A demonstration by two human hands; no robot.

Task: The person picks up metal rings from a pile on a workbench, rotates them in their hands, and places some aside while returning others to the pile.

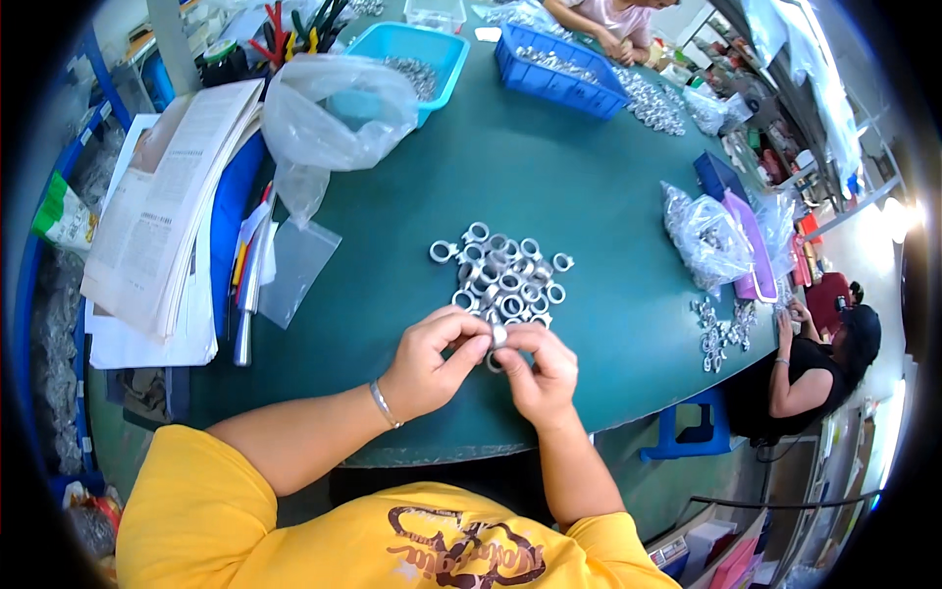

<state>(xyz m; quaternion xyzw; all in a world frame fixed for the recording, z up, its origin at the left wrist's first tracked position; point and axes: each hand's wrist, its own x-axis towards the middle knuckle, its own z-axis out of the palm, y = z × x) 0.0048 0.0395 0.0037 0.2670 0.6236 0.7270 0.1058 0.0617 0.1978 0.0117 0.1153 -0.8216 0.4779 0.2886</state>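
Observation:
My left hand [432, 361] and my right hand [540, 371] meet over the near part of the green table. Between their fingertips they pinch a small silver metal ring [498, 336], held just in front of a heap. The fingers of both hands are closed on it. Several similar silver rings with small side lugs lie in a loose pile [505, 273] right beyond my hands. Another ring [494, 362] shows partly below my fingers; whether it is held or lies on the table I cannot tell.
Left on the green table [392, 211] stand stacked papers [162, 196], pens and plastic bags. A light blue basin [446, 54] and a blue crate [554, 74] of metal parts stand at the back. Two people work at the far side and right, near bagged parts [711, 236] and a blue stool [687, 432].

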